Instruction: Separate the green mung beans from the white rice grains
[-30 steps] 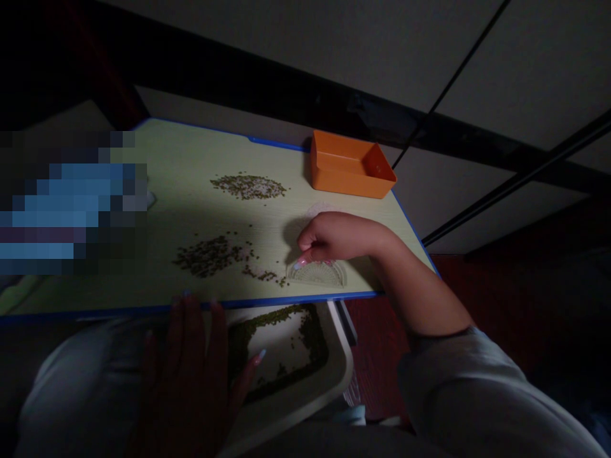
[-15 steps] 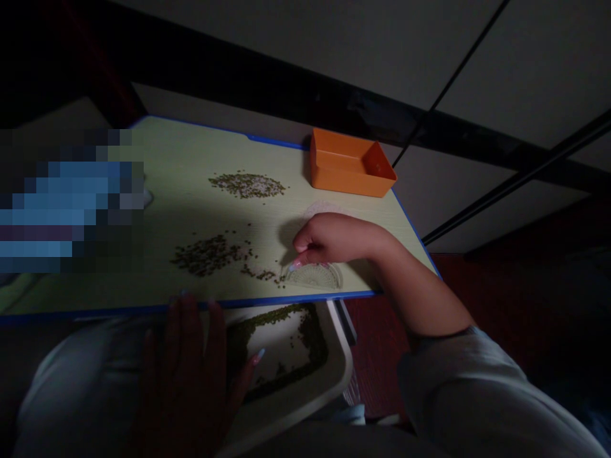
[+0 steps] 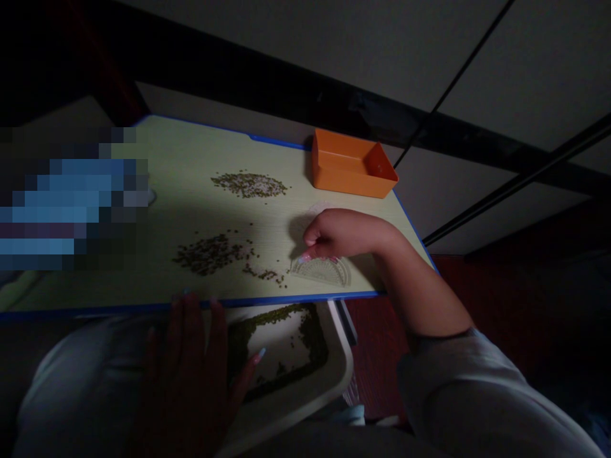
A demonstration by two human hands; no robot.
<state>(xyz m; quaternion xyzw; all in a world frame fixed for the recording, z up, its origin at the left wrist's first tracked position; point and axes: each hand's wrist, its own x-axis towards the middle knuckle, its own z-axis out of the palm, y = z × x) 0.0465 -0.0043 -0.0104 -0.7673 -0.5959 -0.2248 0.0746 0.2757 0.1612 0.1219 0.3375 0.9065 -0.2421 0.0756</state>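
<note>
My right hand point(image 3: 341, 235) is closed on a clear plastic protractor point(image 3: 324, 272), which lies close to the tabletop near its front edge. Just left of the protractor is a thin scatter of small beans and pale grains point(image 3: 265, 272). That scatter trails off a larger pile of dark beans point(image 3: 209, 253). Behind it is a pile of green beans mixed with pale grains point(image 3: 251, 184). A small pale pile point(image 3: 321, 207) shows partly behind my right hand. My left hand point(image 3: 191, 362) is spread, its fingertips at the table's blue front edge, above a white tub point(image 3: 344, 356).
An orange open box point(image 3: 356, 181) stands at the table's back right corner. The white tub below the edge holds green beans along its sides. At the left, a blurred-out patch point(image 3: 76, 197) hides part of the table. White cabinet panels point(image 3: 477, 203) rise behind.
My right hand and the protractor have shifted slightly to the right, away from the scattered beans. My left hand stays where it was.
</note>
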